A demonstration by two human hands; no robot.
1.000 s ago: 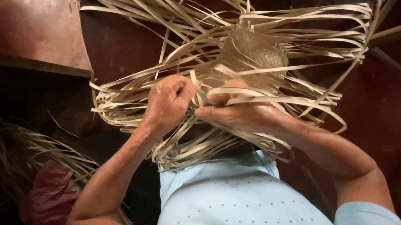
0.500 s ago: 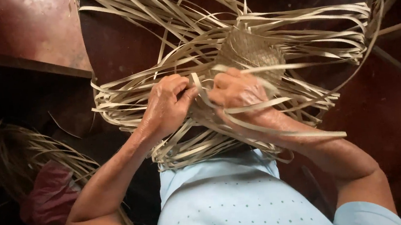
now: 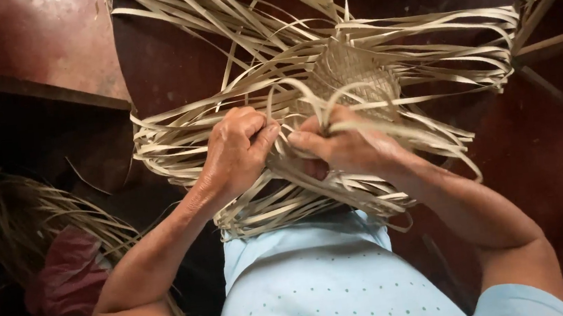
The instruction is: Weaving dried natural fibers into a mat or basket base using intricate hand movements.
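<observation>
Centre frame: left hand (image 3: 235, 152) curled into a loose fist, fingers closed around pale flat strips (image 3: 175, 145), knuckles up. Right hand (image 3: 347, 147) just beside it, almost touching at the fingertips, pinching a small bunch of the same strips between thumb and fingers; several strips draped over the back of the hand. Exact strip count in either grip impossible to tell.

Woven patch (image 3: 356, 73) just above the right hand, upper centre of frame: small, tight plaited square, tilted, with loose strip ends fanning out on all sides. Long loops running toward left edge, right edge and top of frame; thick bundle passing under both hands and over the lap.

Light blue dotted shirt (image 3: 323, 286) filling lower centre, forearms coming up from the lower left and lower right corners.

Lower left: second heap of strips (image 3: 30, 219) on the dark floor, with a reddish cloth (image 3: 64, 278) lying on it, well apart from the hands.

Background: dark reddish-brown floor (image 3: 39, 44), lighter patch upper left. Thin wooden sticks (image 3: 555, 45) crossing at upper right, near the far strip loops.
</observation>
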